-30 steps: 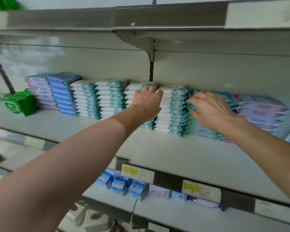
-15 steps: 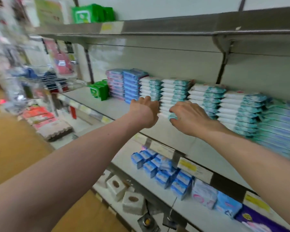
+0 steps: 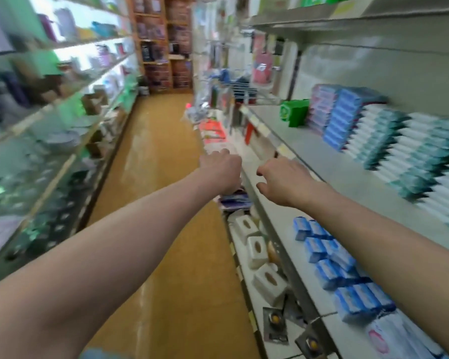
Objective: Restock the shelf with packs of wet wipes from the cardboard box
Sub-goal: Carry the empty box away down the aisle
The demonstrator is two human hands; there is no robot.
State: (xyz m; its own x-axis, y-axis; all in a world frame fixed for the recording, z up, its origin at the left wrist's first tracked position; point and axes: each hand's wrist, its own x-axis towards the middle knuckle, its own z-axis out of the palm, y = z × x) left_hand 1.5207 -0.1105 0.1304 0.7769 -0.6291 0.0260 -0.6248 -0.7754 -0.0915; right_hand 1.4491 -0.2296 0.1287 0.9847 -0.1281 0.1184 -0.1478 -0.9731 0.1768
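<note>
Shelf (image 3: 332, 174) with stacked white-teal wipe packs (image 3: 405, 149)

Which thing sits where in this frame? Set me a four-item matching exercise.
Things:
1. green pack
2. white-and-teal wipes stacks
3. small blue packs
4. white tissue boxes

Places:
A. lowest shelf level, nearest the floor
B. right of the blue stack
C. below the right forearm
D. left of the pink stack

Pairs: 1-D, 2-B, 3-C, 4-A.
</note>
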